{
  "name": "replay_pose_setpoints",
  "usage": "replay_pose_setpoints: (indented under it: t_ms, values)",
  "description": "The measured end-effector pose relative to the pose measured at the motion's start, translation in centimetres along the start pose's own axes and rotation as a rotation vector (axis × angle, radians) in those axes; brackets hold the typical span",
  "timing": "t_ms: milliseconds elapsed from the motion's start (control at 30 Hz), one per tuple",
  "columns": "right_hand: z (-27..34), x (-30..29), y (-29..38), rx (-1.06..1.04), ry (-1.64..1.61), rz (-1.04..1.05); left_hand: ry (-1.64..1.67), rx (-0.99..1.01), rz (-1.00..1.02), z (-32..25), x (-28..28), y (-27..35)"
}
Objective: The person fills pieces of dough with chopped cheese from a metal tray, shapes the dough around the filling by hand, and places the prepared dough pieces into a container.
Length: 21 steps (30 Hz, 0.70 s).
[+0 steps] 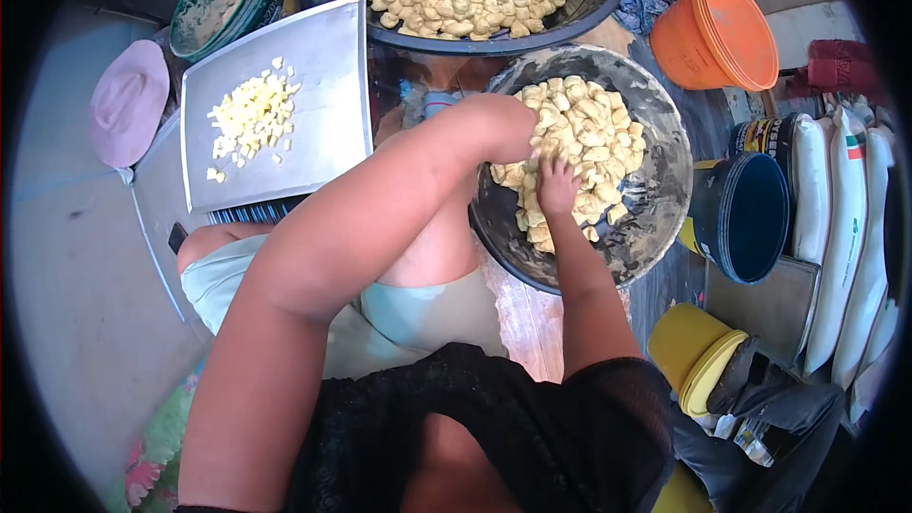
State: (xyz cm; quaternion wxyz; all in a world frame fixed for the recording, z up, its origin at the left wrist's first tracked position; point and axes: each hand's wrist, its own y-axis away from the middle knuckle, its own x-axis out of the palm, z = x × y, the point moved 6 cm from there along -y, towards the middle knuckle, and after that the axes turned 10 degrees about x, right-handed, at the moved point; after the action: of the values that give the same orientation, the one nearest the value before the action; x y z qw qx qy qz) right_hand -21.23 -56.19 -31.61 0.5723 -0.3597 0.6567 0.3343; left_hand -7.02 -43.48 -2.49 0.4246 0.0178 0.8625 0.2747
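In front of me a wide black basin point(659, 157), its inner wall smeared with pale residue, holds a heap of yellowish dough pieces point(595, 125). My right hand point(558, 187) lies on the near side of this heap, back of the hand up and fingers spread over the pieces. My left hand point(526, 134) reaches across to the heap's left side; its fingers are hidden by the wrist and forearm, so its grip cannot be made out. Left of the basin, a metal tray point(328, 107) slants with small pale-yellow cubes point(253, 117) on it.
A larger black tub point(598, 21) with more dough pieces stands beyond. Around are a green bucket point(246, 11) with powder, an orange bucket point(684, 39), a dark blue bucket point(719, 206), a yellow bucket point(687, 342), white sacks point(844, 228) and a pink hat point(132, 103).
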Motion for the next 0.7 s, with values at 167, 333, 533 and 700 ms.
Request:
replay_pose_setpoints:
  t_ms: [167, 333, 533, 700]
  values:
    - [-5.4, -0.4, 1.8, -0.072, -0.425, 0.243, -0.023, 0.021, 0.063, -0.6, 0.3, -0.2]
    - [-14.8, 1.0, -2.1, 0.614, -0.827, 0.328, -0.004, 0.058, 0.034, -1.7, -0.1, -0.7]
    - [-4.1, -2.1, 1.8, 0.523, -0.425, 0.305, 0.017, 0.092, 0.019, -1.6, 0.0, -0.8]
    - [-5.7, -2.9, 2.6, 0.144, -0.639, 0.367, 0.003, 0.1, 0.033, -2.0, 0.1, -0.8]
